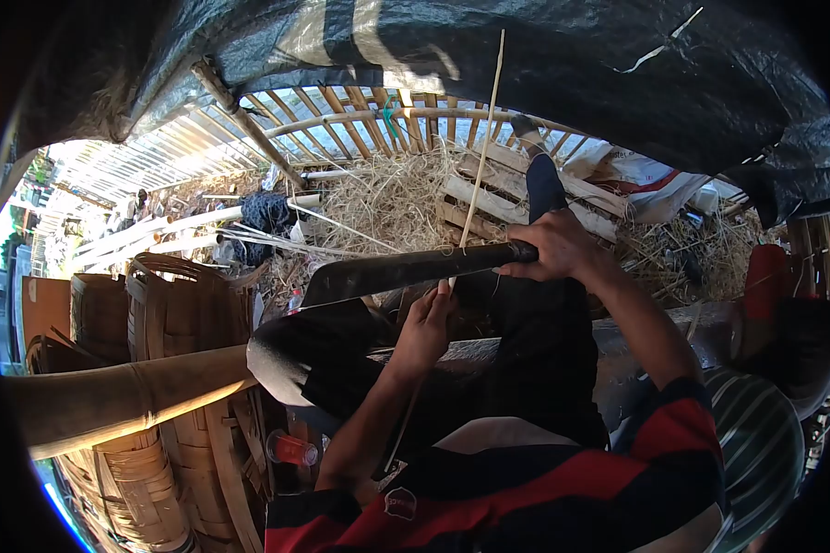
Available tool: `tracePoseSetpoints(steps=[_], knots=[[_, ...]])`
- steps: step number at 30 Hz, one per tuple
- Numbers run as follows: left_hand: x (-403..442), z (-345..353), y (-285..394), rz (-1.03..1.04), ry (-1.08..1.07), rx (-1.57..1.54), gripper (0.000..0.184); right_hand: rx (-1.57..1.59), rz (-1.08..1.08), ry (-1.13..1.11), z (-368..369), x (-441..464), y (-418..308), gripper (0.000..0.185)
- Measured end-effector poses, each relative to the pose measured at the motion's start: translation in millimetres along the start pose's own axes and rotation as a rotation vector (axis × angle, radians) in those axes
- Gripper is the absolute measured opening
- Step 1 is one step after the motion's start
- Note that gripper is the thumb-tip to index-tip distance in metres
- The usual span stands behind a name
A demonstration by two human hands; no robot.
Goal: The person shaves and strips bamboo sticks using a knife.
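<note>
My right hand is closed round the handle end of a machete. Its long dark blade points left across the front of my lap. Between the fingertips of my left hand, just below the blade, is a thin pale bamboo strip. The strip stands upright, passing the blade and reaching high above it; its lower part runs down past my left wrist. Blade and strip cross near the middle, but I cannot tell exactly how they touch. My dark-trousered legs lie beneath both hands.
A thick bamboo pole juts in from the left, beside woven bamboo baskets and a red plastic cup. Ahead lie piled shavings, wooden slats and a slatted bamboo fence. Dark tarpaulin hangs overhead.
</note>
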State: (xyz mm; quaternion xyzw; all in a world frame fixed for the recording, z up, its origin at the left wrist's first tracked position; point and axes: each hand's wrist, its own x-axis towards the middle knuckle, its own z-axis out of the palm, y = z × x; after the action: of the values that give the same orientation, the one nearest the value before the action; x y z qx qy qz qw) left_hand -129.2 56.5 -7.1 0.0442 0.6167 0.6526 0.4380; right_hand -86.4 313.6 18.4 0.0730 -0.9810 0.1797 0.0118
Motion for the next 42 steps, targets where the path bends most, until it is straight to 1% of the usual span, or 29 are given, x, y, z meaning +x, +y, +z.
tracePoseSetpoints(steps=[1,3,4,5,6,8,9,10,11,13,15,16,18,21,23,25,26,28,29,31,32,33,35,36,37,39,40,41,42], knots=[[0,-1,1,0.005,0.003,0.005,0.039,0.000,0.000,0.000,-4,1,2,0.061],[-10,-5,6,-0.018,-0.022,-0.017,0.038,0.009,0.298,-0.166,-18,3,16,0.059],[-15,-7,7,-0.039,-0.045,-0.040,0.038,0.009,0.296,-0.164,-19,1,36,0.059],[-15,-9,-6,-0.038,-0.044,-0.041,0.038,0.058,0.351,0.036,-16,-3,65,0.058],[-10,-10,-26,0.095,-0.071,0.105,0.035,0.105,0.407,0.239,-15,-6,80,0.058],[-1,-4,-28,0.242,-0.115,0.244,0.032,0.050,0.403,0.259,-29,-13,78,0.058],[-4,3,-16,0.066,-0.130,0.014,0.033,0.005,0.395,0.269,-37,-19,76,0.058],[-4,7,-9,-0.115,-0.142,-0.212,0.033,0.113,0.531,0.069,-41,-21,66,0.060],[0,7,-9,-0.113,-0.153,-0.212,0.033,0.108,0.502,0.012,-40,-23,53,0.054],[7,6,-13,-0.030,-0.105,-0.023,0.038,0.101,0.470,-0.046,-33,-25,26,0.050],[7,10,-14,0.016,-0.090,0.058,0.038,0.123,0.226,-0.110,-23,-25,7,0.051],[6,11,-14,0.060,-0.076,0.140,0.039,0.130,0.228,-0.109,-21,-23,4,0.051],[2,12,-14,0.071,-0.058,0.158,0.039,0.017,0.014,-0.117,-18,-17,2,0.054],[-6,6,-8,0.067,-0.029,0.173,0.040,0.068,0.038,-0.114,-18,-10,23,0.056],[-10,2,-6,0.058,-0.002,0.168,0.040,0.054,0.084,-0.122,-35,-2,30,0.051],[-13,-1,-6,0.045,-0.037,0.079,0.040,0.078,0.383,-0.048,-42,-1,52,0.057],[-13,-1,-11,0.048,-0.039,0.077,0.040,0.073,0.383,-0.048,-38,-5,60,0.057],[-6,3,-18,0.221,-0.070,0.190,0.040,0.048,0.345,0.229,-36,-5,69,0.054],[-4,3,-19,0.227,-0.078,0.190,0.040,0.041,0.349,0.235,-35,-9,71,0.054],[-3,2,-15,0.244,-0.069,0.234,0.041,0.220,0.348,0.012,-41,-15,38,0.055],[-5,4,-12,0.245,-0.077,0.233,0.041,0.189,0.258,-0.017,-35,-19,31,0.056],[-7,7,-7,0.214,-0.076,0.215,0.041,0.184,0.261,-0.016,-35,-19,24,0.056],[-7,7,-7,0.177,-0.070,0.197,0.042,-0.020,0.019,-0.141,-37,-16,13,0.058],[-6,4,-9,0.170,-0.035,0.223,0.042,-0.086,-0.046,-0.092,-34,-13,22,0.046],[-8,2,-11,0.161,0.000,0.249,0.043,-0.076,-0.045,-0.096,-34,-11,31,0.046],[-12,-3,-11,0.168,0.002,0.262,0.043,0.030,0.157,-0.056,-42,-1,56,0.044],[-15,-5,-11,0.177,0.002,0.275,0.044,0.028,0.144,-0.056,-46,5,76,0.044],[-16,-5,-16,0.182,0.013,0.271,0.044,0.083,0.312,0.042,-49,10,97,0.043],[-15,-1,-19,0.306,0.034,0.329,0.044,0.135,0.482,0.147,-59,17,98,0.042]])
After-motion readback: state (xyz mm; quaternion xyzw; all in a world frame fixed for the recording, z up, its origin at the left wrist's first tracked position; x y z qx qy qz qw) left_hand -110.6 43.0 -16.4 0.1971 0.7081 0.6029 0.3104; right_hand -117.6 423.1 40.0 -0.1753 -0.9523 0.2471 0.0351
